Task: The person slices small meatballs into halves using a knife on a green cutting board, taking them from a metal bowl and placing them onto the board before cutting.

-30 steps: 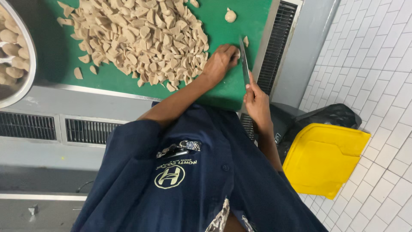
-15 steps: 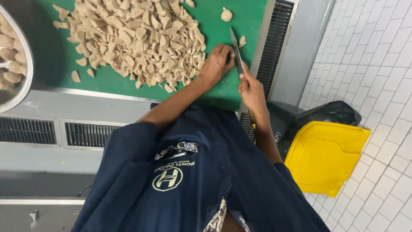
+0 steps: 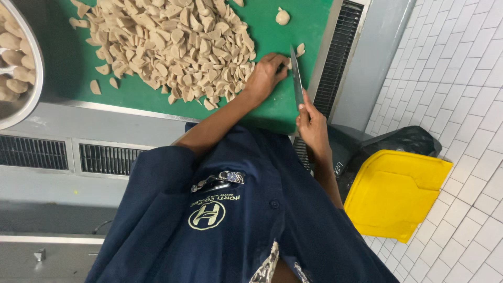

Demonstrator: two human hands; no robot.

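Observation:
My left hand (image 3: 266, 74) rests on the green cutting board (image 3: 304, 21), fingers curled over a small pale piece at the right edge of a big heap of beige sliced pieces (image 3: 173, 42). My right hand (image 3: 313, 128) grips the handle of a knife (image 3: 296, 78). Its thin blade points away from me, just right of my left fingertips. A cut piece (image 3: 301, 50) lies beside the blade tip, and a whole pale ball (image 3: 282, 17) sits farther up the board.
A metal bowl (image 3: 26, 107) of whole pale balls stands at the left edge. Vent grilles (image 3: 107, 157) run along the steel counter front. On the white tiled floor to the right is a yellow bin lid (image 3: 393, 194) over a black bag (image 3: 403, 142).
The knife swung in against my left fingers half a second ago and has drawn back toward me, slightly to the right. My left hand stays on the piece.

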